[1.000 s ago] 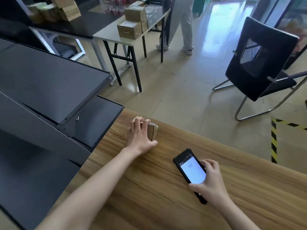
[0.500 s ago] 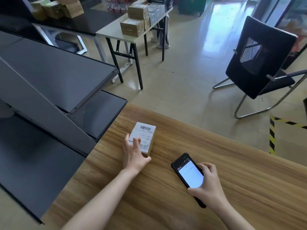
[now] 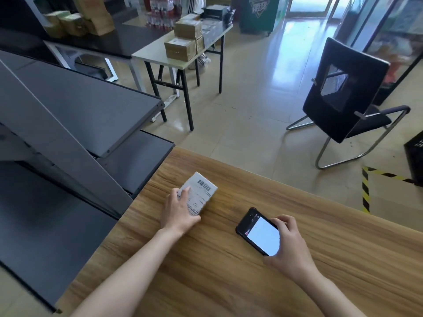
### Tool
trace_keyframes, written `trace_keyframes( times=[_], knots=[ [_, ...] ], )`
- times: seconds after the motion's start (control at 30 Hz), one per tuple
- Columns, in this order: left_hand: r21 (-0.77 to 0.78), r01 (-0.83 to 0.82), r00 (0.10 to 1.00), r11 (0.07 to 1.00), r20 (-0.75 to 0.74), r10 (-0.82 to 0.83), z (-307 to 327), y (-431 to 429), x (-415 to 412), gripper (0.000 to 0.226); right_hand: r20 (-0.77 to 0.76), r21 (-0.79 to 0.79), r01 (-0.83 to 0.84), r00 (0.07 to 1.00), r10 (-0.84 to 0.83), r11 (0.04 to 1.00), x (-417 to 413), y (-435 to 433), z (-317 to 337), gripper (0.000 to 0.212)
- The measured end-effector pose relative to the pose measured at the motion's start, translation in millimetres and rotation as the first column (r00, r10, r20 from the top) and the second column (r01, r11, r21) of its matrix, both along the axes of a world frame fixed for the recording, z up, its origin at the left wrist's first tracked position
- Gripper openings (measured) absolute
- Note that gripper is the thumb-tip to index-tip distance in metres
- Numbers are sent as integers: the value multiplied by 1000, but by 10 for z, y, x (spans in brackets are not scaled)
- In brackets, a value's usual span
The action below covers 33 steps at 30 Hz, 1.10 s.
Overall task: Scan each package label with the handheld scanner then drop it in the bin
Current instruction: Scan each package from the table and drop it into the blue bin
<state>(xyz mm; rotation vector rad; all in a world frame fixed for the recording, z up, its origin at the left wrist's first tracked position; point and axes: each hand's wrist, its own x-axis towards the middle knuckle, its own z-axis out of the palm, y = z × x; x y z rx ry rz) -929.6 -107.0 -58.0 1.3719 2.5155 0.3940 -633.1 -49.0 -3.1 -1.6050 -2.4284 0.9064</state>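
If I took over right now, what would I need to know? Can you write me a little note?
Left grip: holds the package, which lies label-up on the wooden table.
Right grip: holds the scanner, screen lit, apart from the package.
Done: the package is set with its barcode showing. Whether it has been scanned cannot be told.
Left: scan the label, then drop the package in the bin. The black crate on the floor at the right may be the bin.
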Motion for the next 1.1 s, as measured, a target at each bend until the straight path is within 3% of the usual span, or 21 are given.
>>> trace_keyframes(
  times=[0.13,0.2,0.43,0.73,0.87,0.97,1.1],
  knots=[
    [-70,403,894,912,-184,-409,169,-72,13,92,112,136,-102,990,87,985,102,36,151,95],
    [-150,506,824,850,-208,-527,261,-126,105,92,184,174,-162,974,129,971,179,-4,193,98],
    [-272,614,707,741,-228,-669,518,-282,717,90,360,217,-194,927,106,957,763,-352,294,84],
    [-284,700,575,656,-321,-753,804,-528,1938,85,401,300,-100,916,-30,949,2139,-945,362,81],
    [-224,753,547,619,-308,-778,861,-641,2634,80,314,310,17,942,-119,951,2875,-1301,350,74],
    [-174,789,535,589,-274,-799,881,-598,3282,87,165,223,252,942,-291,942,3503,-1610,331,89],
    [-121,854,477,506,-206,-855,892,-451,4423,91,-65,29,611,791,-608,791,4459,-2088,311,94]
  ],
)
